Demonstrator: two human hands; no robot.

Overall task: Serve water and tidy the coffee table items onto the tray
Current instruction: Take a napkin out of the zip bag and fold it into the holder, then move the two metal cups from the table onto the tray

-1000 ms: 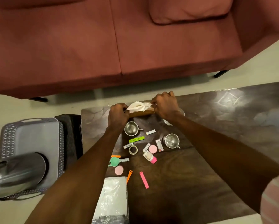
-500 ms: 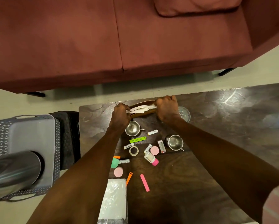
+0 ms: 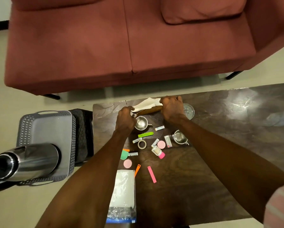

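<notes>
At the far edge of the dark coffee table (image 3: 220,145), my left hand (image 3: 125,118) and my right hand (image 3: 172,107) each grip an end of a brown wooden tray (image 3: 148,111). A white tissue (image 3: 147,103) lies across the tray between them. Two steel cups (image 3: 141,123) (image 3: 179,137) stand just in front of the tray. A glass of water (image 3: 189,111) sits right of my right hand. Small items lie scattered nearer me: a tape roll (image 3: 142,144), pink discs (image 3: 161,144), a small bottle (image 3: 158,152), coloured strips (image 3: 152,174).
A grey perforated basket (image 3: 44,129) sits on the floor to the left, with a steel flask (image 3: 22,160) over it. A clear bag of tissues (image 3: 123,193) lies at the table's near edge. A red sofa (image 3: 121,38) stands beyond the table.
The view has shifted, so that more of the sofa shows. Both hands keep hold of the tray's ends, and the tissue has lifted up again after lying flatter a moment ago.
</notes>
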